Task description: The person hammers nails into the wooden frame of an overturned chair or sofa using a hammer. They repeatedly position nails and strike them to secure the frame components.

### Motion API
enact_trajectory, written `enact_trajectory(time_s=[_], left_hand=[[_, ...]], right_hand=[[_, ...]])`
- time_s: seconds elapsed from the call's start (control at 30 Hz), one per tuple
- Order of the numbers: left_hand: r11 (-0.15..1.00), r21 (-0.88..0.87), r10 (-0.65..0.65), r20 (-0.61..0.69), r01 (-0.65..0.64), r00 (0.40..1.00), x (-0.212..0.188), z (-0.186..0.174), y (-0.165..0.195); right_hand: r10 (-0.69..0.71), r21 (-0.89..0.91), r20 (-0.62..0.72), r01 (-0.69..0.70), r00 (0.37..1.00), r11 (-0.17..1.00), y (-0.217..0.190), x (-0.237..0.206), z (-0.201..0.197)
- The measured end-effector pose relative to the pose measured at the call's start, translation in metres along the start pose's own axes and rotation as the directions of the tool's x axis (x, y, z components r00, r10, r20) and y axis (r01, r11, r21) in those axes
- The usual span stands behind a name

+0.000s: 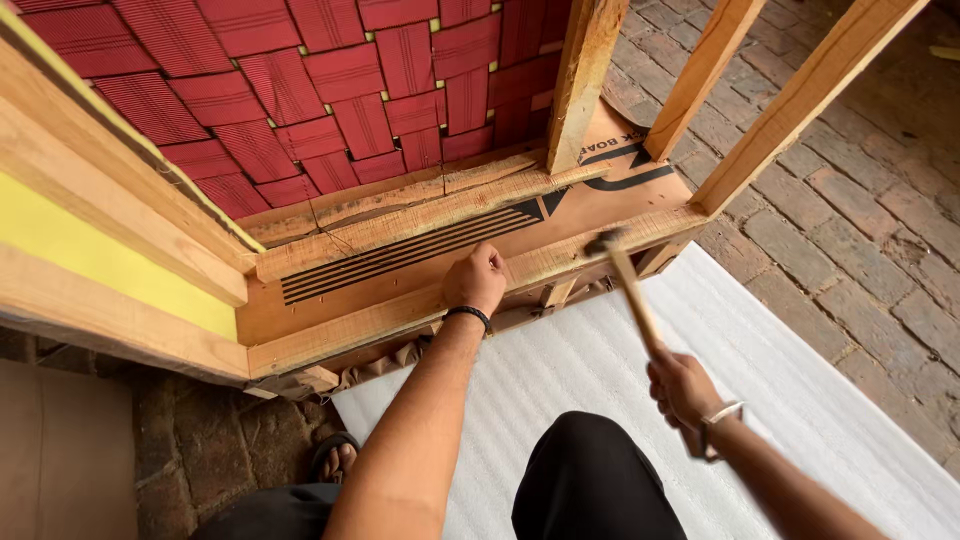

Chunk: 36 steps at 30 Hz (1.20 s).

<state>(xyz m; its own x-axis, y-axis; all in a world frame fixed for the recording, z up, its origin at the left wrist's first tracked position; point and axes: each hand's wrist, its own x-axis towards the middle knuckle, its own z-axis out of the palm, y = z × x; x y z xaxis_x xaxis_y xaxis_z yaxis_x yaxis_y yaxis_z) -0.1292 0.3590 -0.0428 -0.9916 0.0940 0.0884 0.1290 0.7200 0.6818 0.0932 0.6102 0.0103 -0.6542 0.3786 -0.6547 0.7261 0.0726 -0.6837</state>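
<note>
My right hand (682, 388) grips the wooden handle of a hammer (628, 290), whose blurred dark head hovers at the lower wooden rail (400, 312) of an upturned furniture frame. My left hand (476, 279) rests in a fist on that same rail, to the left of the hammer head, with fingers pinched together; anything held between them is too small to see. A brown cardboard panel (420, 255) with black stripes lies behind the rail. Red woven webbing (330, 95) fills the frame above it.
Three slanted wooden legs or struts (700, 75) rise at the upper right. A white foam sheet (600, 370) covers the ground under my knees. Brick paving (850, 230) lies to the right. A yellow strip (90, 255) runs along the left beam.
</note>
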Motion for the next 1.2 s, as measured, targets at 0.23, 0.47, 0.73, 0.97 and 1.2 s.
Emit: enact_trajectory(time_s=[0.23,0.47,0.73,0.97,1.2], left_hand=[[0.999,0.027,0.04,-0.126,-0.037,0.991,0.004,0.007,-0.001],[0.999,-0.03,0.037,-0.059,-0.039,0.998,0.001,0.004,-0.007],[1.0,0.002,0.022,-0.064,-0.022,0.998,0.002,0.004,0.002],[0.999,0.032,0.011,-0.05,-0.009,0.999,-0.001,-0.002,0.0],[0.999,0.0,0.036,-0.119,-0.036,0.992,0.002,0.012,-0.007]], right_hand=[[-0.543,0.565,-0.29,0.599,0.788,0.567,-0.048,-0.04,-0.082],[-0.064,-0.146,-0.023,0.06,0.998,0.987,-0.031,-0.013,0.013],[-0.468,0.181,-0.252,0.517,0.847,0.837,-0.011,0.01,-0.038],[-0.069,-0.136,-0.017,0.066,0.997,0.989,0.022,0.031,0.021],[-0.543,0.583,-0.12,0.501,0.831,0.639,-0.069,-0.053,-0.042]])
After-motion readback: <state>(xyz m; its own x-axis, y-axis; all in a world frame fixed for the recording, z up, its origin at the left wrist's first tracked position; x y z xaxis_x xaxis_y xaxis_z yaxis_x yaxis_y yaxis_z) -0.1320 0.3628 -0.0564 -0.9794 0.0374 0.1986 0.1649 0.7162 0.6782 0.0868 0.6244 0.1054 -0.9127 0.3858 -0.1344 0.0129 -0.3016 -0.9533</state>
